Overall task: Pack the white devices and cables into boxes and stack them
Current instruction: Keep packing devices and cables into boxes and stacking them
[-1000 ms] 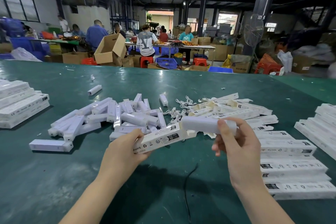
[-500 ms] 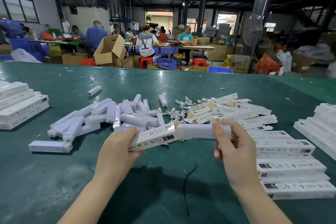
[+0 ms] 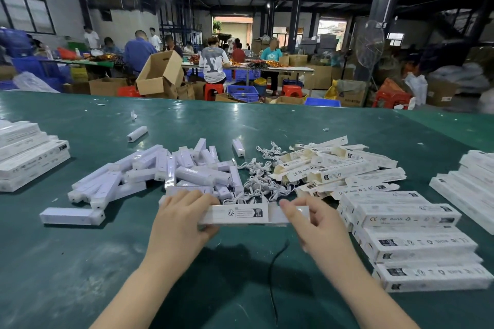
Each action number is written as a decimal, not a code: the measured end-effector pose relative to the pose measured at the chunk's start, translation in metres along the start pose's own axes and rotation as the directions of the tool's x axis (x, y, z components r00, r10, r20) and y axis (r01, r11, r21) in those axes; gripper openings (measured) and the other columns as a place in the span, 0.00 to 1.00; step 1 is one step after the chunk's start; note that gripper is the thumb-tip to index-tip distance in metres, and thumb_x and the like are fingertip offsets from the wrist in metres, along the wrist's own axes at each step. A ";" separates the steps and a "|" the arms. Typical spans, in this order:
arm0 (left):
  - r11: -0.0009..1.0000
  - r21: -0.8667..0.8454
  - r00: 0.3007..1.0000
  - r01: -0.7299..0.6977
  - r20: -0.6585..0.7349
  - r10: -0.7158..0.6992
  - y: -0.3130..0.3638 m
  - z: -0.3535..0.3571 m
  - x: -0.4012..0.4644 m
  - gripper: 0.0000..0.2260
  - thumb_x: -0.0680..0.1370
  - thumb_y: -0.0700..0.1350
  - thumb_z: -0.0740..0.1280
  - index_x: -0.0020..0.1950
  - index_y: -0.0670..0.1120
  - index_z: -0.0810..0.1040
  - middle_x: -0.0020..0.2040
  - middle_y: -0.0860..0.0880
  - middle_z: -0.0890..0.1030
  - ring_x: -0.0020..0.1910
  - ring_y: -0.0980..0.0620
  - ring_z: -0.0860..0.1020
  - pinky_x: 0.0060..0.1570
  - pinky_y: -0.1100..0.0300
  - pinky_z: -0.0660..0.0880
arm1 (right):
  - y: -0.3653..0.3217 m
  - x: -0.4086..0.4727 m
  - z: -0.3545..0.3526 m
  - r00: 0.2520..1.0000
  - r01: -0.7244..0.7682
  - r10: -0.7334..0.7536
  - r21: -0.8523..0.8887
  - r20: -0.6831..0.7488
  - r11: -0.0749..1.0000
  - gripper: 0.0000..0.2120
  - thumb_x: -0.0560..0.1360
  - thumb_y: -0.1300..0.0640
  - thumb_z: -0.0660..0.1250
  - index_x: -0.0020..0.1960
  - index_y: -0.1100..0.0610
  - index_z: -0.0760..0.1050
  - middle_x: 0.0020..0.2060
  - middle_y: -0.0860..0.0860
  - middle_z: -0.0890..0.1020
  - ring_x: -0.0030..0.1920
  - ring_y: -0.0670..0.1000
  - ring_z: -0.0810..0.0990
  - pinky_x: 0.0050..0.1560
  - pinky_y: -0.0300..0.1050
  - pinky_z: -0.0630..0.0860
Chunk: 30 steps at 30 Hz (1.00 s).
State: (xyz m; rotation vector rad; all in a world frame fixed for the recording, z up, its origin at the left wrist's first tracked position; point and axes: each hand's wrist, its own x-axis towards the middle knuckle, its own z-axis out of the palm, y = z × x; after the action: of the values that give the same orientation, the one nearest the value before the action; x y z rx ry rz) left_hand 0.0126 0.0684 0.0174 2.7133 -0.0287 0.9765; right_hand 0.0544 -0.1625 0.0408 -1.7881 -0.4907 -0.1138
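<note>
left hand (image 3: 181, 218) grips the slim white printed carton (image 3: 236, 214), right hand (image 3: 311, 218) pinches the white plastic device (image 3: 278, 215) at its mouth: light, crushable, hold by edges.

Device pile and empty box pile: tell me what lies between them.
In the head view, a tangle of white cables lies on the green table between the device pile and the empty box pile.

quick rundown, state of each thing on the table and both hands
box in hand: held level, right end open, device partly in
device: sticking out of the box's right end
left hand: grips the box's left end
right hand: pinches the device's end
loose devices: unpacked, jumbled pile
cables: loose, tangled
empty boxes: open-ended, heaped
packed boxes: closed, stacked flat
</note>
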 end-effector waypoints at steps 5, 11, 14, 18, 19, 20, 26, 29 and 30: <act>0.980 -0.120 0.986 0.161 0.051 -0.156 0.000 0.005 -0.001 0.15 0.63 0.39 0.77 0.48 0.47 0.83 0.39 0.52 0.79 0.41 0.46 0.75 0.43 0.50 0.74 | -0.002 -0.003 0.006 0.999 0.043 -0.036 0.241 -0.032 0.970 0.19 0.67 0.40 0.68 0.53 0.46 0.69 0.31 0.51 0.80 0.25 0.49 0.73 0.28 0.35 0.70; 0.961 -0.195 0.980 0.195 0.066 -0.185 0.001 0.007 -0.003 0.09 0.66 0.40 0.75 0.42 0.51 0.80 0.37 0.56 0.77 0.39 0.50 0.74 0.38 0.57 0.71 | -0.005 -0.005 0.006 0.977 -0.022 -0.013 0.160 0.214 0.987 0.05 0.76 0.49 0.68 0.51 0.40 0.77 0.24 0.53 0.75 0.23 0.46 0.69 0.27 0.36 0.69; 0.926 -0.209 0.950 0.313 0.078 -0.304 -0.001 0.008 -0.003 0.10 0.69 0.47 0.71 0.38 0.58 0.71 0.37 0.56 0.76 0.39 0.53 0.71 0.36 0.59 0.70 | -0.005 -0.005 0.004 0.970 -0.034 -0.010 0.178 0.241 0.983 0.11 0.78 0.53 0.66 0.55 0.38 0.78 0.24 0.53 0.73 0.24 0.46 0.68 0.27 0.35 0.69; 0.962 -0.128 0.971 0.239 0.037 -0.236 0.001 0.003 -0.003 0.12 0.67 0.44 0.74 0.38 0.57 0.73 0.35 0.55 0.74 0.36 0.50 0.71 0.33 0.55 0.71 | -0.003 -0.004 0.006 0.976 -0.013 -0.015 0.130 0.219 0.991 0.09 0.79 0.54 0.66 0.52 0.39 0.77 0.25 0.52 0.75 0.24 0.44 0.70 0.28 0.34 0.70; 0.974 -0.095 0.979 0.206 0.023 -0.205 0.000 0.001 -0.003 0.10 0.66 0.43 0.75 0.40 0.54 0.77 0.35 0.55 0.74 0.36 0.49 0.71 0.32 0.56 0.71 | -0.002 -0.004 0.007 0.980 -0.013 -0.012 0.124 0.200 0.992 0.08 0.79 0.54 0.66 0.50 0.40 0.77 0.25 0.52 0.76 0.24 0.45 0.71 0.28 0.35 0.70; 0.982 -0.059 0.984 0.177 0.016 -0.176 -0.001 0.000 -0.003 0.10 0.66 0.43 0.76 0.43 0.52 0.81 0.36 0.55 0.75 0.36 0.48 0.72 0.31 0.56 0.71 | -0.001 -0.003 0.007 0.984 -0.011 -0.011 0.120 0.175 0.993 0.08 0.79 0.54 0.66 0.48 0.41 0.78 0.26 0.52 0.77 0.24 0.46 0.71 0.27 0.35 0.70; 0.994 -0.028 0.994 0.108 0.002 -0.108 0.006 -0.001 -0.003 0.13 0.61 0.40 0.80 0.42 0.48 0.82 0.36 0.53 0.78 0.34 0.44 0.75 0.31 0.54 0.73 | 0.003 -0.003 0.008 0.993 0.043 -0.053 0.091 0.108 0.995 0.10 0.78 0.60 0.67 0.46 0.46 0.83 0.27 0.52 0.79 0.26 0.43 0.75 0.28 0.36 0.71; 0.991 -0.083 0.994 0.105 0.012 -0.105 0.005 0.000 -0.004 0.12 0.62 0.39 0.80 0.40 0.48 0.81 0.37 0.54 0.78 0.33 0.46 0.74 0.31 0.57 0.70 | 0.004 -0.006 0.013 0.986 0.048 -0.062 0.096 0.153 0.994 0.15 0.79 0.61 0.64 0.45 0.43 0.84 0.25 0.51 0.78 0.24 0.42 0.72 0.27 0.35 0.70; 0.990 -0.095 0.994 0.108 0.021 -0.107 0.005 0.001 -0.005 0.12 0.63 0.39 0.79 0.40 0.48 0.80 0.37 0.55 0.78 0.34 0.47 0.74 0.31 0.57 0.69 | 0.003 -0.007 0.013 0.979 0.036 -0.055 0.099 0.195 0.994 0.18 0.80 0.61 0.63 0.45 0.40 0.83 0.25 0.52 0.78 0.22 0.43 0.70 0.26 0.35 0.69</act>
State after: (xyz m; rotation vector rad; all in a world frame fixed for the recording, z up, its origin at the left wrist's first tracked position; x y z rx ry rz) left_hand 0.0090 0.0633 0.0151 2.6060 0.0656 0.8993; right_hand 0.0468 -0.1523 0.0320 -1.7037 -0.6689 0.0552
